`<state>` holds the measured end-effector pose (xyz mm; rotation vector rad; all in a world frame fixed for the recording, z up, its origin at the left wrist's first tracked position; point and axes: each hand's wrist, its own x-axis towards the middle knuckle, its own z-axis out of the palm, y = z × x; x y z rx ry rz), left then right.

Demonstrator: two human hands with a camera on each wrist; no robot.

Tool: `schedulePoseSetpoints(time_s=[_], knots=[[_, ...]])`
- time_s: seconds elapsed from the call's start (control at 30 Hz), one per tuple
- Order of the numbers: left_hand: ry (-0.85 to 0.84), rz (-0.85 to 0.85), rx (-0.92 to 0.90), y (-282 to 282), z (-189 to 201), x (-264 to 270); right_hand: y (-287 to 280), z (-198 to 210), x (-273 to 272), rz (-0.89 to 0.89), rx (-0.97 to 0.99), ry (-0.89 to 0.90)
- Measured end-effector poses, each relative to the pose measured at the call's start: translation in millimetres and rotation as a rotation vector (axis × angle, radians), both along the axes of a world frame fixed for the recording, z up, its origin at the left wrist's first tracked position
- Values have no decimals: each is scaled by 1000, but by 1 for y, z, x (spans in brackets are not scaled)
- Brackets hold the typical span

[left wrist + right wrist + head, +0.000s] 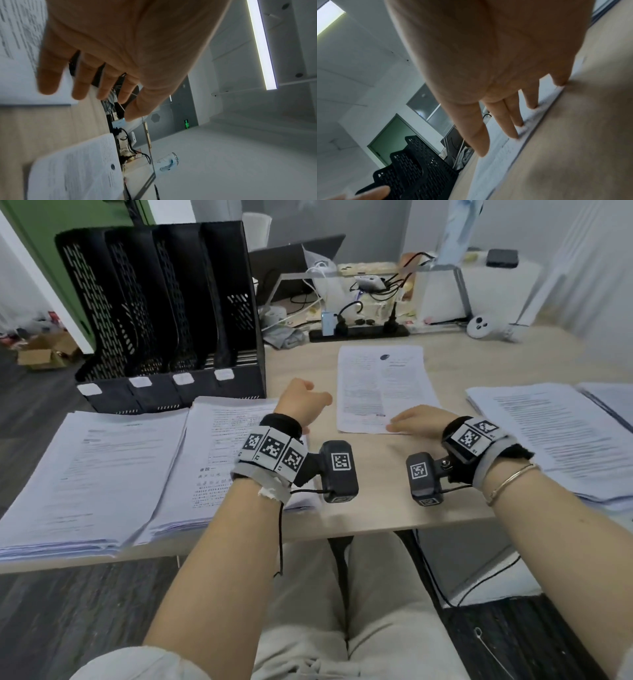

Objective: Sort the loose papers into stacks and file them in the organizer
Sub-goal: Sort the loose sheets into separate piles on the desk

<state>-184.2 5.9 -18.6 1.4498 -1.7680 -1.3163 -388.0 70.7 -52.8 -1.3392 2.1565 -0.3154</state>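
A black mesh organizer with several upright slots stands at the table's back left, also seen in the right wrist view. Two thick paper stacks lie in front of it, one far left and one beside it. A thin set of printed sheets lies in the middle. My right hand rests straight fingertips on its near edge. My left hand hovers between the second stack and those sheets, fingers relaxed and empty. Another thick stack lies at the right.
A black power strip with plugs and cables, a laptop, a white box and a white controller crowd the table's back. More papers sit at the far right edge. Bare wood shows under my wrists.
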Motion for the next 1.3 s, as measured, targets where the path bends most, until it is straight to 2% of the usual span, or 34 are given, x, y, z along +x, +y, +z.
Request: schedulePoseSetpoints(time_s=[0.13, 0.23, 0.4, 0.47, 0.63, 0.77, 0.83, 0.93, 1.0, 1.17, 1.3], knots=[[-46, -37, 63, 7, -11, -25, 18, 3, -17, -61, -127, -92], [-56, -42, 84, 10, -16, -40, 25, 5, -27, -154, -222, -98], [-42, 53, 172, 0, -28, -59, 27, -1, -28, -124, -36, -69], [-95, 66, 151, -7, -38, -63, 29, -2, -28, -127, -50, -83], [-205, 4, 114, 9, -37, -64, 34, -2, -34, -149, -112, -138], [-87, 70, 37, 8, -43, -62, 33, 3, -39, -228, -269, -231], [49, 171, -7, 5, -43, -61, 33, 9, -41, -255, -379, -252], [311, 286, 64, 1, -41, -59, 30, 21, -39, -259, -513, -299], [415, 320, 78, 0, -35, -57, 27, 30, -35, -234, -577, -326], [528, 336, 41, -2, -18, -56, 23, 51, -26, -183, -690, -349], [454, 343, -111, -6, -5, -45, 26, 66, -22, -178, -743, -290]])
